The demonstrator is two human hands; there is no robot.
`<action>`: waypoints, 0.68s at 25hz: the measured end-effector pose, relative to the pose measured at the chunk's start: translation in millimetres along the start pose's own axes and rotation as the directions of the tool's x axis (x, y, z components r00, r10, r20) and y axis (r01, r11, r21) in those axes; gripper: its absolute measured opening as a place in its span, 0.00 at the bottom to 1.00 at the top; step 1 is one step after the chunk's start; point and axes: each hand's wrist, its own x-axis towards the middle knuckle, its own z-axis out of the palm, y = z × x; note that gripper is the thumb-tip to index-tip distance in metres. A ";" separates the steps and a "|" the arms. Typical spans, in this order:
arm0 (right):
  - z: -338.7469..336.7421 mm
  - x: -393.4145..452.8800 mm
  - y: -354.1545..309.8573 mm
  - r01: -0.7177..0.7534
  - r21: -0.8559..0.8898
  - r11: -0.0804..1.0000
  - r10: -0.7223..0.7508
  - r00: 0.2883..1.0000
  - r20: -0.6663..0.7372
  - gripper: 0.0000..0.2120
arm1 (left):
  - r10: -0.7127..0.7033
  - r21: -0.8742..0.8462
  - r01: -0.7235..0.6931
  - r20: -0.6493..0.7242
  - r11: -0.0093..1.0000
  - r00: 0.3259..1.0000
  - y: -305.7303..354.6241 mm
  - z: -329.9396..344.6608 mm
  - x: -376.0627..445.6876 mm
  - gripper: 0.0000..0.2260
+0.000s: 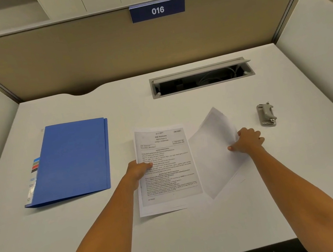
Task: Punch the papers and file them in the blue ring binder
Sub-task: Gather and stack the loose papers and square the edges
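the task was barely begun, judging by how things lay on the white table (pixel 260 209). taking the printed sheet (pixel 167 164) near the middle as the landmark, the blue ring binder (pixel 71 159) lay shut and flat well to its left, its spine label toward the person, and nothing showed that it had been opened. the grey hole punch (pixel 266 114) sat well to the right of the printed sheet and a little farther back, apart from both hands and from any paper. the left hand (pixel 137 170) pinched the left edge of the printed sheet, thumb on top and the fingers curled beneath, out of sight. just to the right of that sheet a blank-looking sheet (pixel 212 151) was lifted and tilted with one corner pointing away; the right hand (pixel 247 139) gripped its right edge with fingers curled over it and the thumb pressed on the face. whether either hand held one page or several could not be told, though faint extra edges showed beneath both. no holes were visible along any margin, so the punching seemed not yet done; what remained, by this reading, was squaring the papers together, punching them, opening the binder and filing them on its rings.
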 end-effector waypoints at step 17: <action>-124.0 -70.6 -80.3 0.640 0.256 0.724 -0.222 0.568 -0.793 0.11 | -0.029 0.017 0.029 0.005 0.999 1.000 0.3 1.5 0.4 0.19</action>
